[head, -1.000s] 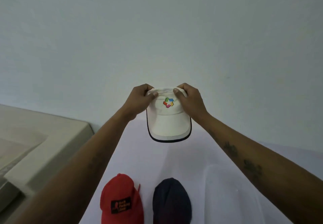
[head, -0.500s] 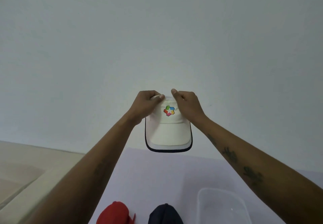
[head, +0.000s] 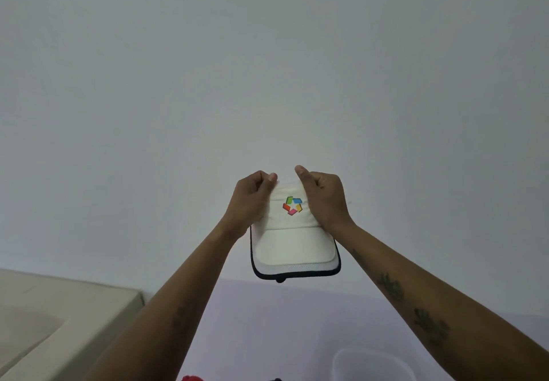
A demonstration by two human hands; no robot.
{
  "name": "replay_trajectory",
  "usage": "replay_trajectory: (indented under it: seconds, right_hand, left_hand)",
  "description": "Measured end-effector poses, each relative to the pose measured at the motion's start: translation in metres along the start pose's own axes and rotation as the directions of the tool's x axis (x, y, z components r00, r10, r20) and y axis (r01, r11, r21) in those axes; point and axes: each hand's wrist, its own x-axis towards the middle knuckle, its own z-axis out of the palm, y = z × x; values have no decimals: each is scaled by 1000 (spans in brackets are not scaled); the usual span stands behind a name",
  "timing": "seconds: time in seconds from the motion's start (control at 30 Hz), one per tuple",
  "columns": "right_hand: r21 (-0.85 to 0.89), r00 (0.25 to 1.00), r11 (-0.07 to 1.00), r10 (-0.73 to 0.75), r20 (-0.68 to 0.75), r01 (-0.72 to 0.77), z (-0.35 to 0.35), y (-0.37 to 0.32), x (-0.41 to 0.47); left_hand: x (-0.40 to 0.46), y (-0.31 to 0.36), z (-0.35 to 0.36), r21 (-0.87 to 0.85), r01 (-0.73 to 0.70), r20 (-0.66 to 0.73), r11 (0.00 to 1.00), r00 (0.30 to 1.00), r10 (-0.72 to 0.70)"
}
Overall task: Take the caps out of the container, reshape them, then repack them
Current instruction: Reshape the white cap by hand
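Note:
I hold a white cap point(head: 292, 247) with a coloured logo and a dark-edged brim up in front of the wall, brim pointing down towards me. My left hand point(head: 252, 199) grips the left side of its crown, and my right hand point(head: 325, 199) grips the right side, thumbs near the top. A clear plastic container point(head: 371, 364) rests on the white table point(head: 282, 321) at the lower right. At the bottom edge, slivers of a red cap point(head: 191, 378) and a dark blue cap point(head: 276, 379) show.
A beige sink or counter point(head: 59, 315) sits to the left of the table. A plain pale wall fills the upper view.
The view tilted upward, so the red and dark blue caps slid almost out of the bottom. My thumbs shifted in towards the top of the crown while both hands kept hold of the white cap.

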Motion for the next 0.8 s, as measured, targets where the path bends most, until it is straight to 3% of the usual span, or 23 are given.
replay_trajectory:
  seconds: [0.13, 0.23, 0.53, 0.8]
  right_hand:
    - [-48, 997, 997, -66, -35, 64, -4, -1, 3]
    - [-46, 995, 996, -81, -51, 79, -2, 0, 1]
    - [-57, 987, 998, 14, 162, -4, -21, 12, 4]
    - [6, 999, 1000, -5, 42, 5, -13, 0, -3]
  left_hand:
    - [5, 15, 2, 201, -93, 114, 975, 991, 71]
    - [7, 24, 11, 276, -111, 124, 955, 989, 79]
    - [12, 23, 3, 163, -93, 79, 982, 994, 81]
    - [7, 18, 11, 64, -149, -8, 987, 989, 149]
